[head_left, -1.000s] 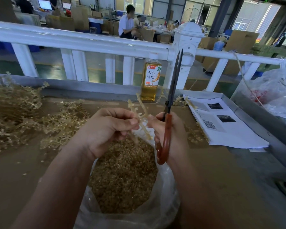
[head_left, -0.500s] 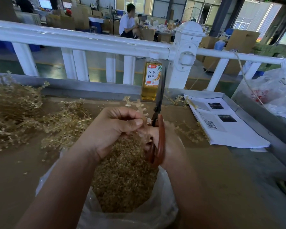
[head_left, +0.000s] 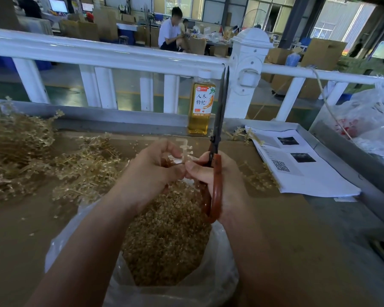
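My right hand point(head_left: 217, 176) grips a pair of scissors point(head_left: 217, 138) with red-brown handles, the dark blades closed and pointing up. My left hand point(head_left: 151, 169) pinches a small pale plastic sprig point(head_left: 185, 151), blurred, just left of the scissors; its fingertips meet my right thumb. Both hands hover over an open clear plastic bag point(head_left: 217, 275) filled with small golden cut pieces point(head_left: 166, 235).
Heaps of golden branched sprigs point(head_left: 31, 156) lie on the brown table at left. A bottle of yellow drink point(head_left: 201, 105) stands at the back by a white railing point(head_left: 111, 56). Printed sheets point(head_left: 297, 165) lie at right, a plastic sack point(head_left: 372, 120) beyond them.
The scissors tilted left half a second ago and now stand upright again. The sprig has been turned between my fingers and looks shorter.
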A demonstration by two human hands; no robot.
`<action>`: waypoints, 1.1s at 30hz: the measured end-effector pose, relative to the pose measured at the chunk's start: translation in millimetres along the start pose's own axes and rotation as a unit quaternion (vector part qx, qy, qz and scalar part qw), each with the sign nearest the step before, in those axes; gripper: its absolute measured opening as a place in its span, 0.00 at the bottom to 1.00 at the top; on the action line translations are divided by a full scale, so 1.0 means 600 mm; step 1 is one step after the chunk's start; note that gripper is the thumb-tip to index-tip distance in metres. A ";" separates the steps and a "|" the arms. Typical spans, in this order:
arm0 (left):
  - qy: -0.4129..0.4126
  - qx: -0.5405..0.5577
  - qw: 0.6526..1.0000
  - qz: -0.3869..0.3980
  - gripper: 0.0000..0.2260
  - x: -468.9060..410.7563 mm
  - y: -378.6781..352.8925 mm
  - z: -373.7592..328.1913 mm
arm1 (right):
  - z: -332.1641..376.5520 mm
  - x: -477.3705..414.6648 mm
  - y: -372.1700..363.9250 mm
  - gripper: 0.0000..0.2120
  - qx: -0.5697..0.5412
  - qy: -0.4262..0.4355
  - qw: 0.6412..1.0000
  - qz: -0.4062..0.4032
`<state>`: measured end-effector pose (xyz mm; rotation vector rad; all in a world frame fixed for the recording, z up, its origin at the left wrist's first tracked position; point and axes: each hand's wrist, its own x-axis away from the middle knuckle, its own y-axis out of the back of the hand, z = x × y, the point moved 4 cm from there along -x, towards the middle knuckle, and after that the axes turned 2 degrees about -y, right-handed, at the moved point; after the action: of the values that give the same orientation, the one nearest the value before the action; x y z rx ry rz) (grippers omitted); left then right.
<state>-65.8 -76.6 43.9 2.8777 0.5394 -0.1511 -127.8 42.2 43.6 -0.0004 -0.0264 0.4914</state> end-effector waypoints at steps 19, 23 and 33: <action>-0.051 0.024 0.994 -0.095 0.06 0.001 0.006 -0.019 | -0.001 0.003 0.001 0.08 -0.079 0.024 0.996 0.027; -0.026 0.085 0.989 -0.118 0.07 -0.001 0.029 -0.015 | -0.008 0.007 -0.001 0.20 0.049 -0.061 0.993 0.091; 0.005 0.137 0.977 -0.161 0.11 -0.001 0.050 -0.012 | -0.025 0.024 -0.022 0.17 0.190 -0.110 0.939 0.265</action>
<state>-55.0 -102.7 56.9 3.0296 1.0635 -0.2804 -108.6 37.1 29.3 0.4384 -0.1529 1.0297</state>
